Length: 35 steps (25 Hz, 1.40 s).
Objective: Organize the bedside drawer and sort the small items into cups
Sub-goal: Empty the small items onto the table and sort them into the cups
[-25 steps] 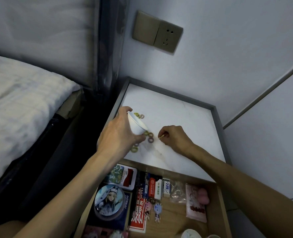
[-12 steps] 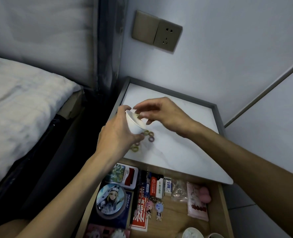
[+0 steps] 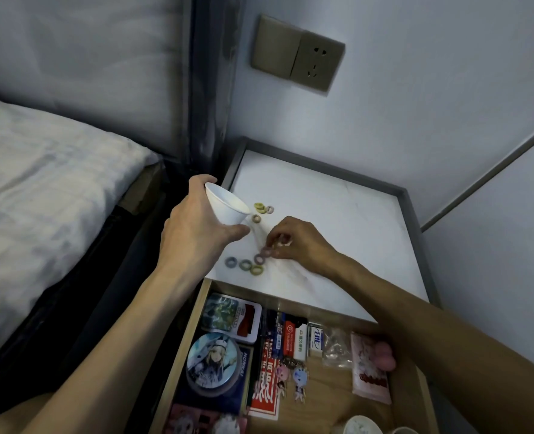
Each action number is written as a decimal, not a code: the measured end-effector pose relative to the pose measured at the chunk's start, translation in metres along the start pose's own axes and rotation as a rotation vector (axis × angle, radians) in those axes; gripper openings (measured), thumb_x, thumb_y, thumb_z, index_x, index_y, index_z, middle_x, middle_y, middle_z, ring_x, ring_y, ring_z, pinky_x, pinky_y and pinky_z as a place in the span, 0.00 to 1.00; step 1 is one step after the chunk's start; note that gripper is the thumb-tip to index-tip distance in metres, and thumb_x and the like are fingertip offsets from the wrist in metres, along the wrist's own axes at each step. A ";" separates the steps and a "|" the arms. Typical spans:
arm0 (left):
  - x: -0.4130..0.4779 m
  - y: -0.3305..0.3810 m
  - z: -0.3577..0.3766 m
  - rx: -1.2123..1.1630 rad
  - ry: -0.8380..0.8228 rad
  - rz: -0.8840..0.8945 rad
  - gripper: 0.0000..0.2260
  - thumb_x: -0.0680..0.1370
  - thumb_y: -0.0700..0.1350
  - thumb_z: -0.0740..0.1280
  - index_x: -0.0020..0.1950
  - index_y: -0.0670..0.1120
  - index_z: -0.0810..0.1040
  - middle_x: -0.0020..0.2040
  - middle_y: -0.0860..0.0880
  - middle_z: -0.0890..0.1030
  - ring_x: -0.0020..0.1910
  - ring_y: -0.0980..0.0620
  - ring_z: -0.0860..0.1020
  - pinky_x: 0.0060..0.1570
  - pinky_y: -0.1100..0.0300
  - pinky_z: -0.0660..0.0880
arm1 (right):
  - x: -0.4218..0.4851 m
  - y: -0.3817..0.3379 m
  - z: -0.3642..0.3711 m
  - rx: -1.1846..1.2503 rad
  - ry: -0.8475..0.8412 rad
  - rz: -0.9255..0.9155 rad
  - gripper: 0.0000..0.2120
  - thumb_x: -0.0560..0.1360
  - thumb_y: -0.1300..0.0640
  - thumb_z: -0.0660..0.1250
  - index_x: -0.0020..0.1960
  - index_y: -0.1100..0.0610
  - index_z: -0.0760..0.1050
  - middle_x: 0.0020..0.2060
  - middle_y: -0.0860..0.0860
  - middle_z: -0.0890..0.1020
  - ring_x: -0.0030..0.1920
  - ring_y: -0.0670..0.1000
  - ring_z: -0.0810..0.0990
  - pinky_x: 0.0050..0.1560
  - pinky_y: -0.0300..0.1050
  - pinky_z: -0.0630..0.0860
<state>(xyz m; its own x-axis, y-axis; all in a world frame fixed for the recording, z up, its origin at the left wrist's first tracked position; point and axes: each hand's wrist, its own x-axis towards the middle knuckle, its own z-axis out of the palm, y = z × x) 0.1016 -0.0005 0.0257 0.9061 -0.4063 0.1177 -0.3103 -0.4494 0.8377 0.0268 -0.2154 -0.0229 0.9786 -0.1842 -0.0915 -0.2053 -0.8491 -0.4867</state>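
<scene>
My left hand (image 3: 197,227) grips a small white paper cup (image 3: 226,208), tilted toward the right, above the left edge of the white nightstand top (image 3: 337,227). Small coloured hair rings lie on that top: a few near the cup's mouth (image 3: 262,208) and several nearer the front edge (image 3: 247,265). My right hand (image 3: 297,242) is down on the top with curled fingers pinching a pinkish ring (image 3: 265,252); the fingertips are blurred.
The wooden drawer (image 3: 328,393) below is pulled out, holding a card tin (image 3: 233,317), a round badge (image 3: 214,360), erasers, keychain charms, a pink packet (image 3: 370,374) and two cup rims at the bottom edge. A bed (image 3: 40,195) lies left; a wall socket (image 3: 297,57) is above.
My right hand came down from the cup's mouth to the rings near the front of the top and pinched one. The cup stays in my left hand.
</scene>
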 end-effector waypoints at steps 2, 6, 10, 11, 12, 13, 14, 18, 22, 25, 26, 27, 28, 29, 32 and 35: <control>0.000 0.000 0.000 0.006 -0.004 0.000 0.38 0.66 0.51 0.80 0.70 0.52 0.64 0.59 0.49 0.76 0.54 0.47 0.75 0.51 0.49 0.76 | 0.002 0.000 0.001 -0.070 0.005 -0.002 0.04 0.73 0.56 0.75 0.47 0.53 0.82 0.44 0.49 0.79 0.44 0.49 0.77 0.46 0.42 0.74; -0.003 0.001 0.003 0.027 -0.048 0.011 0.38 0.66 0.51 0.80 0.69 0.52 0.64 0.56 0.51 0.75 0.52 0.49 0.74 0.47 0.53 0.75 | 0.002 0.001 0.000 -0.247 0.032 0.053 0.03 0.76 0.60 0.69 0.49 0.57 0.80 0.44 0.51 0.78 0.46 0.53 0.78 0.45 0.44 0.73; -0.006 0.002 0.005 0.064 -0.100 0.025 0.36 0.67 0.49 0.80 0.68 0.51 0.64 0.53 0.53 0.73 0.50 0.50 0.74 0.43 0.57 0.72 | -0.002 0.008 -0.005 -0.272 0.095 0.139 0.03 0.73 0.64 0.70 0.43 0.57 0.79 0.42 0.51 0.82 0.42 0.50 0.79 0.40 0.42 0.73; -0.007 0.003 0.006 0.071 -0.110 0.026 0.36 0.67 0.49 0.80 0.68 0.52 0.64 0.53 0.53 0.73 0.49 0.51 0.74 0.42 0.57 0.72 | -0.002 0.009 -0.005 -0.249 0.100 0.167 0.06 0.72 0.65 0.70 0.40 0.55 0.79 0.40 0.51 0.83 0.41 0.49 0.80 0.39 0.40 0.73; -0.008 0.003 0.008 0.077 -0.120 0.027 0.35 0.67 0.49 0.80 0.68 0.52 0.64 0.53 0.53 0.73 0.49 0.50 0.74 0.42 0.57 0.72 | -0.003 0.009 -0.007 -0.217 0.105 0.204 0.08 0.72 0.65 0.70 0.39 0.54 0.79 0.38 0.50 0.83 0.39 0.48 0.80 0.38 0.39 0.73; -0.009 0.003 0.009 0.085 -0.129 0.031 0.36 0.67 0.49 0.80 0.68 0.52 0.64 0.54 0.52 0.74 0.49 0.50 0.75 0.42 0.56 0.73 | -0.002 0.006 -0.010 -0.177 0.116 0.242 0.09 0.71 0.65 0.71 0.37 0.53 0.78 0.37 0.49 0.82 0.37 0.47 0.80 0.37 0.37 0.72; -0.009 0.004 0.011 0.095 -0.139 0.035 0.36 0.67 0.50 0.80 0.68 0.52 0.63 0.55 0.51 0.75 0.50 0.48 0.76 0.44 0.54 0.76 | -0.002 0.002 -0.015 -0.117 0.138 0.282 0.09 0.70 0.65 0.72 0.37 0.53 0.79 0.36 0.48 0.82 0.36 0.46 0.79 0.35 0.34 0.73; -0.011 0.007 0.018 0.116 -0.163 0.057 0.39 0.65 0.49 0.81 0.70 0.53 0.62 0.61 0.49 0.77 0.55 0.46 0.78 0.52 0.47 0.80 | 0.001 -0.033 -0.054 0.285 0.251 0.239 0.08 0.66 0.67 0.74 0.36 0.55 0.82 0.34 0.50 0.85 0.39 0.50 0.85 0.49 0.44 0.81; -0.011 0.009 0.021 0.068 -0.174 0.084 0.38 0.65 0.48 0.81 0.69 0.53 0.63 0.60 0.50 0.78 0.54 0.48 0.79 0.51 0.50 0.80 | 0.004 -0.079 -0.069 0.419 -0.058 -0.058 0.09 0.68 0.71 0.72 0.44 0.60 0.83 0.40 0.56 0.86 0.43 0.54 0.85 0.53 0.53 0.80; -0.009 0.008 0.015 -0.005 -0.168 0.079 0.34 0.66 0.46 0.80 0.66 0.53 0.66 0.55 0.54 0.78 0.51 0.52 0.78 0.44 0.62 0.75 | 0.008 -0.091 -0.067 0.393 -0.176 -0.149 0.12 0.71 0.70 0.72 0.52 0.58 0.85 0.46 0.52 0.87 0.47 0.50 0.85 0.49 0.42 0.79; -0.007 0.007 0.012 -0.014 -0.152 0.066 0.34 0.65 0.46 0.80 0.66 0.52 0.66 0.55 0.53 0.77 0.51 0.52 0.78 0.42 0.62 0.73 | 0.012 -0.089 -0.067 0.448 -0.122 -0.144 0.11 0.73 0.69 0.71 0.52 0.59 0.84 0.46 0.53 0.87 0.47 0.49 0.85 0.49 0.39 0.78; -0.004 0.004 0.008 -0.017 -0.127 0.050 0.35 0.65 0.45 0.80 0.66 0.52 0.66 0.55 0.53 0.77 0.51 0.52 0.77 0.41 0.61 0.72 | 0.016 -0.084 -0.067 0.522 -0.047 -0.116 0.10 0.74 0.70 0.70 0.51 0.60 0.84 0.45 0.54 0.86 0.46 0.48 0.84 0.49 0.37 0.78; -0.002 0.002 0.004 -0.020 -0.098 0.034 0.35 0.65 0.45 0.80 0.66 0.52 0.66 0.56 0.52 0.77 0.52 0.51 0.76 0.42 0.60 0.71 | 0.022 -0.077 -0.066 0.585 0.032 -0.070 0.09 0.75 0.71 0.68 0.51 0.62 0.84 0.45 0.55 0.86 0.44 0.47 0.84 0.48 0.37 0.78; 0.001 -0.001 0.000 -0.025 -0.070 0.025 0.35 0.64 0.45 0.81 0.66 0.52 0.66 0.56 0.52 0.76 0.52 0.50 0.76 0.43 0.59 0.70 | 0.030 -0.068 -0.062 0.627 0.092 -0.013 0.09 0.75 0.71 0.68 0.51 0.63 0.83 0.45 0.56 0.85 0.43 0.48 0.83 0.47 0.38 0.78; 0.007 -0.006 -0.008 -0.048 -0.011 0.012 0.36 0.65 0.45 0.81 0.68 0.52 0.66 0.57 0.51 0.76 0.54 0.50 0.75 0.46 0.60 0.70 | 0.058 -0.034 -0.037 0.401 0.134 0.164 0.11 0.74 0.65 0.72 0.56 0.60 0.82 0.48 0.54 0.83 0.45 0.48 0.80 0.48 0.42 0.75; 0.011 -0.010 -0.014 -0.047 0.013 0.029 0.36 0.66 0.46 0.81 0.68 0.51 0.66 0.55 0.53 0.74 0.52 0.52 0.73 0.46 0.61 0.68 | 0.076 -0.014 -0.010 0.066 0.037 0.182 0.20 0.70 0.56 0.77 0.61 0.54 0.80 0.53 0.50 0.81 0.50 0.45 0.76 0.49 0.35 0.69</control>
<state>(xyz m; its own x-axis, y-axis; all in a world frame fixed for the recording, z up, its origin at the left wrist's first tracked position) 0.1187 0.0107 0.0263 0.9007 -0.4081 0.1486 -0.3227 -0.3998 0.8579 0.1036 -0.2228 -0.0141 0.9240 -0.3511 -0.1513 -0.3764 -0.7662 -0.5209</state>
